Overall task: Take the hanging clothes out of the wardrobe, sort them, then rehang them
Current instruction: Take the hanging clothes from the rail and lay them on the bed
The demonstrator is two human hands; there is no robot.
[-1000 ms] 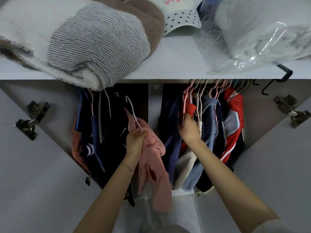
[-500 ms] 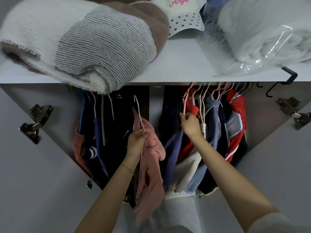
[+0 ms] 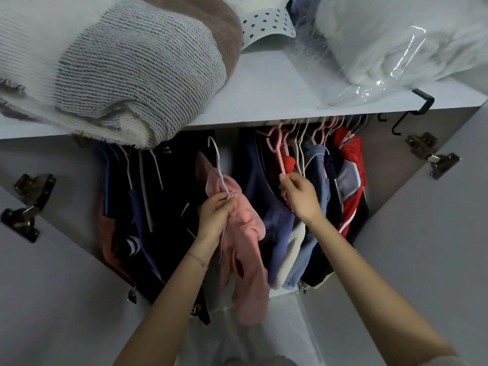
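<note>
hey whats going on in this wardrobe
A person is emptying an open wardrobe. The left hand grips a pink garment on its white hanger, the hook free in the air. The right hand pinches a pink hanger among the clothes hanging on the right.

One view only, head-worn, wide-angle. Camera sits above the shelf (image 3: pixel 264 96), faces forward and down into the open wardrobe (image 3: pixel 396 180). Close range: hanging clothes (image 3: pixel 351 191) fill mid-frame, left hand (image 3: pixel 215 215) and right hand (image 3: pixel 301 196) reach them from the bottom edge. Straight edges bow near corners.
</note>
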